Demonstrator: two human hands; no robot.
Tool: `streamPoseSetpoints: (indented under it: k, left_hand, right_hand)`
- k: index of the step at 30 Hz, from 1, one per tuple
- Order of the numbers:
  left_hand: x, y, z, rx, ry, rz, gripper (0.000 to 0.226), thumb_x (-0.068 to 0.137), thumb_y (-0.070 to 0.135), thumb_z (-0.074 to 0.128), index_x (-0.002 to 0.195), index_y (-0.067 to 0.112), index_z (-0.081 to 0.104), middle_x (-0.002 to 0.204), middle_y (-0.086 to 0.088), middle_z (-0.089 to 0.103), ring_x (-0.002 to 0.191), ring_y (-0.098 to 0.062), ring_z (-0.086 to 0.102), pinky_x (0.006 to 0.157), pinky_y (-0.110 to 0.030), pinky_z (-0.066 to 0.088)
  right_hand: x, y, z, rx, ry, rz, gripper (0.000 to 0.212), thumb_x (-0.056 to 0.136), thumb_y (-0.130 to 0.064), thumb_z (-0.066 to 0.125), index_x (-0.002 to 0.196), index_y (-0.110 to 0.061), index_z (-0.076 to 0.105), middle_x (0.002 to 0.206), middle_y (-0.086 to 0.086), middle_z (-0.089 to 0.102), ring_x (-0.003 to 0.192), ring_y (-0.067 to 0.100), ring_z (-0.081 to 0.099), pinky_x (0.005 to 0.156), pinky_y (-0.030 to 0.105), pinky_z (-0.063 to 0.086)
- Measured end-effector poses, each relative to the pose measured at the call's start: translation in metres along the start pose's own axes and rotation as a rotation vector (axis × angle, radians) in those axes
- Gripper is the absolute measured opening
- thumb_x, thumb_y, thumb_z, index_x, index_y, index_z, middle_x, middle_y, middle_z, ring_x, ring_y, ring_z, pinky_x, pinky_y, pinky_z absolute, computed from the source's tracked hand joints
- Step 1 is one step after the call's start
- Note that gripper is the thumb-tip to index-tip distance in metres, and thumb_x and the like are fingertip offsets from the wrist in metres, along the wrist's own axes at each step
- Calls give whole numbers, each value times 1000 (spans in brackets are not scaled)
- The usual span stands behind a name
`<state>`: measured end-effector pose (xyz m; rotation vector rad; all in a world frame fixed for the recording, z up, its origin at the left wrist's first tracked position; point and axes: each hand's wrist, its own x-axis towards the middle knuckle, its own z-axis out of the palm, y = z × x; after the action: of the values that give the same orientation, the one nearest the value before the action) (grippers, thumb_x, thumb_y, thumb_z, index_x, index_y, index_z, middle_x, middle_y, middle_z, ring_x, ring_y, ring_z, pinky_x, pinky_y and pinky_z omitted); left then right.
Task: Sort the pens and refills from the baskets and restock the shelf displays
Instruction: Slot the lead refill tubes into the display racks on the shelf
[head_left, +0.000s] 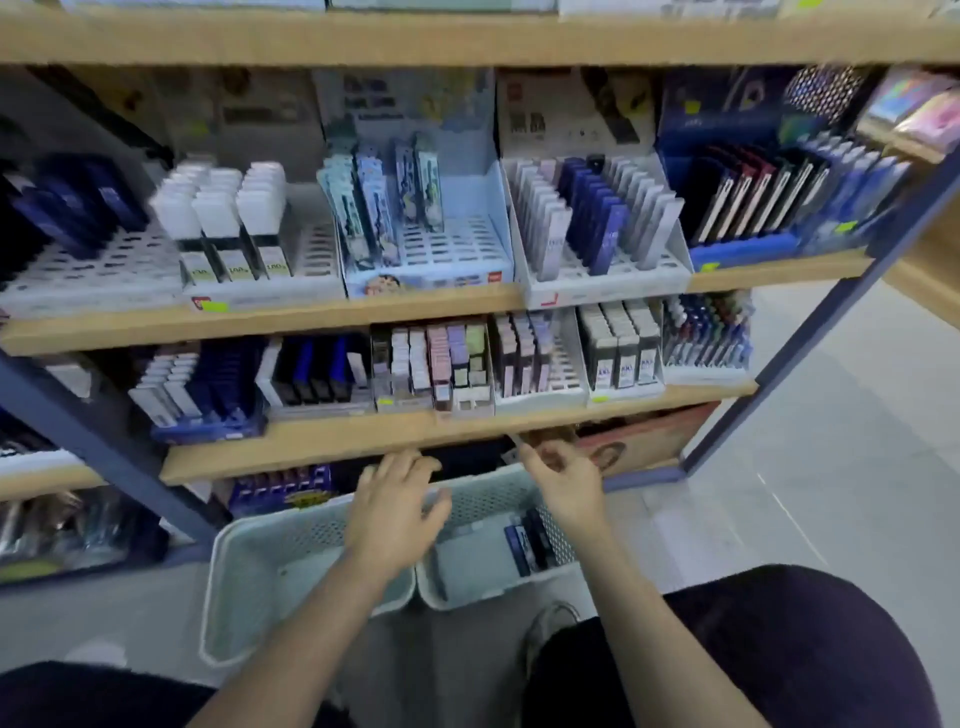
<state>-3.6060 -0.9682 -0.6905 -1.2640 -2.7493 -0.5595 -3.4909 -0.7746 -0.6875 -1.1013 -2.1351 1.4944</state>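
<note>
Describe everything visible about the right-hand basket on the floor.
The right-hand basket looks like pale plastic with perforated walls and a rolled rim. It sits upright on the floor below the shelves, side by side with the left basket. A few dark blue packs stand against its right wall. The left hand hovers over it.
</note>
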Motion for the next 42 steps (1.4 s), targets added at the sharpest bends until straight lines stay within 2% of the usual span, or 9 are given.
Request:
streamPoseSetpoints:
  k: [2, 5, 10, 15, 20, 24, 31, 38, 42]
  left_hand:
    - [-8, -13, 42, -17, -112, -59, 49, 83, 45, 44, 109, 14, 71, 110, -6, 68, 98, -32, 67, 80, -45, 54]
    - [-10, -32, 103, -53, -209, -192, 55, 89, 39, 59, 136, 10, 55, 143, -11, 52, 128, -35, 53, 99, -52, 48]
    - [-24, -58, 185, -46, -296, -240, 92, 86, 45, 70, 157, 5, 25, 166, -13, 20, 149, -35, 28, 110, -54, 42]
    - [-37, -70, 215, -52, -284, -250, 100, 90, 61, 55, 161, 11, 5, 170, -3, -4, 155, -15, -13, 122, -38, 6]
    - [-41, -70, 218, -117, -241, -376, 106, 81, 65, 50, 161, 9, 8, 169, -7, 0, 154, -11, -12, 122, -34, 5]
    - [-42, -74, 219, -148, -275, -360, 110, 79, 62, 61, 161, 10, 9, 169, -3, -3, 154, -11, -11, 121, -33, 4]
    - [-49, -83, 216, -186, -233, -339, 113, 80, 57, 72, 161, 9, 10, 170, -3, -2, 155, -14, -1, 121, -38, 15]
    - [-52, -82, 217, -203, -231, -326, 106, 82, 61, 61, 160, 9, 11, 169, 1, -7, 156, -15, -1, 119, -40, 21]
    - [-52, -83, 217, -216, -237, -325, 106, 81, 64, 55, 160, 9, 12, 170, -2, -3, 156, -16, 0, 120, -41, 22]
  right_hand:
    - [14, 46, 11, -36, -30, 33, 9, 89, -39, 70, 86, -32, 65, 94, -2, 70, 84, 11, 64, 67, 11, 43]
    - [41, 101, 34, -89, -67, 105, 24, 82, -50, 72, 102, -41, 64, 102, -7, 69, 95, 14, 66, 80, 32, 54]
    - [78, 162, 65, -236, -232, 339, 54, 85, -26, 79, 129, -9, 53, 108, 1, 60, 105, 19, 59, 78, 22, 38]
    - [109, 210, 95, -413, -308, 534, 72, 80, -36, 81, 135, -4, 47, 117, 7, 59, 115, 27, 58, 91, 31, 44]
    - [134, 252, 141, -547, -197, 615, 111, 46, -81, 61, 133, -13, 45, 120, 12, 65, 113, 33, 59, 103, 42, 44]
    - [127, 251, 145, -593, -94, 677, 86, 70, -58, 73, 133, -6, 47, 126, 15, 56, 120, 34, 54, 103, 38, 44]
    - [137, 291, 153, -599, -133, 699, 101, 47, -68, 73, 126, -7, 57, 120, 14, 64, 110, 31, 62, 94, 37, 53]
    - [126, 255, 153, -902, -264, 700, 114, 78, -53, 78, 152, 4, 12, 153, 25, 22, 141, 38, 31, 115, 43, 33]
    - [125, 261, 162, -911, -227, 663, 101, 83, -37, 79, 150, 1, 13, 153, 26, 24, 139, 37, 33, 112, 42, 35]
